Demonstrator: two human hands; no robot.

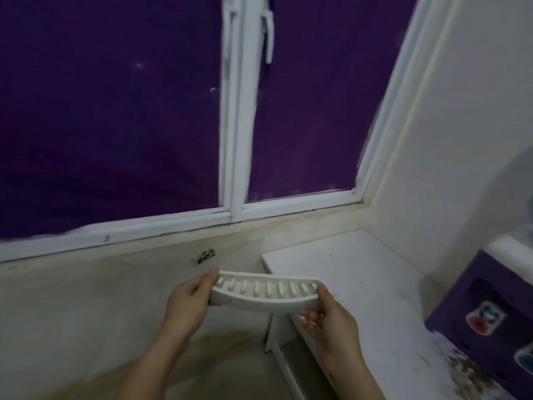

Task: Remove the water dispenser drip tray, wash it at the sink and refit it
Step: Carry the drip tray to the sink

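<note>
A white curved drip tray [264, 301] with a slotted grille top is held in the air in front of me, level, at the lower middle of the view. My left hand [189, 304] grips its left end, thumb on top. My right hand [331, 316] grips its right end from below and the side. The water dispenser [487, 316], purple-fronted with a red and a blue tap, stands at the right edge, partly cut off by the frame. No sink is in view.
A white cabinet top [346, 272] lies under and right of the tray, with the dispenser standing on it. A window [115, 111] with dark purple panes and a white frame fills the upper view above a beige sill [129, 269]. A white wall rises at right.
</note>
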